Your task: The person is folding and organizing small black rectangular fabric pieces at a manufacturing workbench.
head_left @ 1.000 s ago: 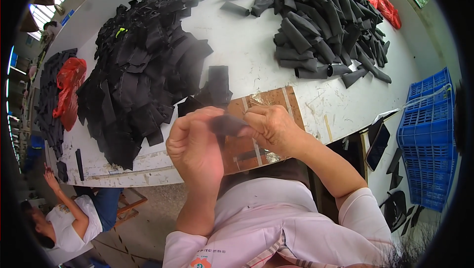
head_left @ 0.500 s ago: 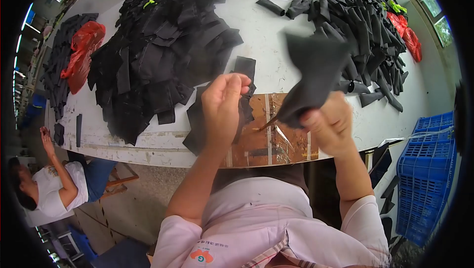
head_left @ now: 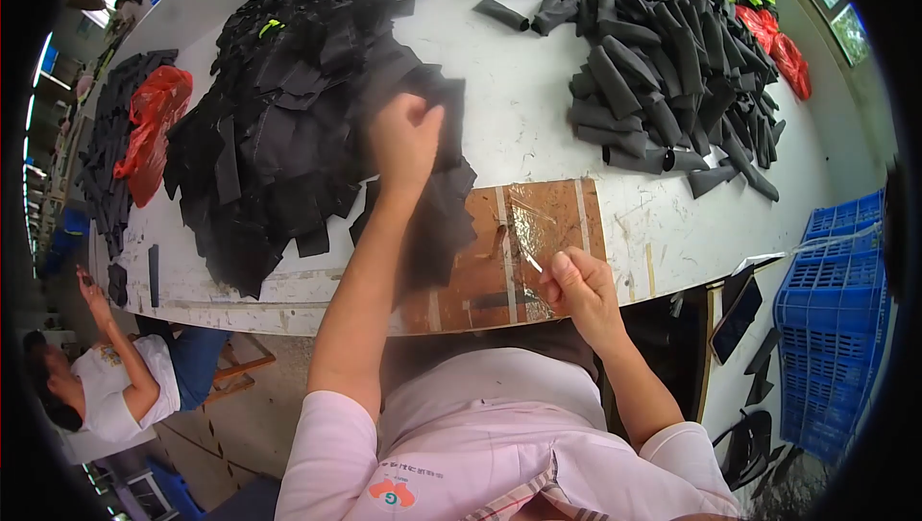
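Left hand [head_left: 403,142]: farther out, blurred, fingers curled.
Left forearm [head_left: 360,281]: extended forward, slanting slightly inward.
Right hand [head_left: 581,295]: held closer in; I see thumb and fingers pinched.
Right forearm [head_left: 636,382]: angled inward.

Blue crates [head_left: 831,319], red bag [head_left: 154,127], perhaps a tablet [head_left: 738,321]

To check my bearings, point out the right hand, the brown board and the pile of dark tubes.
Right hand [head_left: 587,294]: head view, middle of the hand.
Brown board [head_left: 566,220]: head view, upper right surface.
Pile of dark tubes [head_left: 674,79]: head view, pile's middle.
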The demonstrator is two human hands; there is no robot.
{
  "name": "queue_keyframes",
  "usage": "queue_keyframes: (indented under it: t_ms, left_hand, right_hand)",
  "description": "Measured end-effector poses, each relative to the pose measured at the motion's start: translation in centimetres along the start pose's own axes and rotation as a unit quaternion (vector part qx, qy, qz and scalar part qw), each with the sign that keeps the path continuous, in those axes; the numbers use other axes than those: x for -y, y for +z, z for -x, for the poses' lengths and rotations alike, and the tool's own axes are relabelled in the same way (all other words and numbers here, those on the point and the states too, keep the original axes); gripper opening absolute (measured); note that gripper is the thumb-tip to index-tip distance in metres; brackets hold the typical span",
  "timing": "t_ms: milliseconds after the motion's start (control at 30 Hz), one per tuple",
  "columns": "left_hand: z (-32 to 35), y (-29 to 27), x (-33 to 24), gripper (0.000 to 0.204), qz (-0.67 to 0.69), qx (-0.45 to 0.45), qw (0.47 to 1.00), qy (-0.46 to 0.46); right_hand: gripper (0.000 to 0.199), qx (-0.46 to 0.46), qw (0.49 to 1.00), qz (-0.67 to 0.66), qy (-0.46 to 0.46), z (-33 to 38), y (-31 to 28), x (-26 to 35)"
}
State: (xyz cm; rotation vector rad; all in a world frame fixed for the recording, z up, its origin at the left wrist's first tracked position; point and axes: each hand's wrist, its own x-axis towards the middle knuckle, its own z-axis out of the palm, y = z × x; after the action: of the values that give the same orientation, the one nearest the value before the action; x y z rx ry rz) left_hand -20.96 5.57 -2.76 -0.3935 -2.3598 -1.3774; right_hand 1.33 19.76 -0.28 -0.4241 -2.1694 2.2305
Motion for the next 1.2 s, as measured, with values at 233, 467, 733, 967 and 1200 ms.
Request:
queue_keyframes:
  t_ms: [233, 467, 733, 967, 1200]
  left_hand:
    - [4.5, -9.8, -7.8, 0.01, 0.339, 0.058, 0.926, -0.156]
    - [10.0, -11.1, -9.6, 0.011, 0.179, 0.338, 0.888, -0.254]
    - [14.2, -11.9, -8.2, 0.043, 0.518, 0.21, 0.72, -0.412]
    - [15.6, -11.0, -8.9, 0.031, 0.478, 0.247, 0.735, -0.413]
    - [15.8, -10.4, -9.0, 0.017, 0.451, 0.231, 0.747, -0.43]
  right_hand:
    - [0.044, 0.144, 0.988, 0.025, -0.041, 1.3, 2.5, 1.8]
    - [0.031, 0.192, 0.948, -0.239, 0.088, 0.8, 5.6, 1.5]
    - [0.012, 0.055, 0.916, -0.366, 0.155, 1.2, 4.2, 0.6]
    - [0.013, 0.04, 0.899, -0.41, 0.148, 1.2, 3.3, 0.5]
    - [0.014, 0.058, 0.891, -0.416, 0.17, 1.1, 3.2, -0.1]
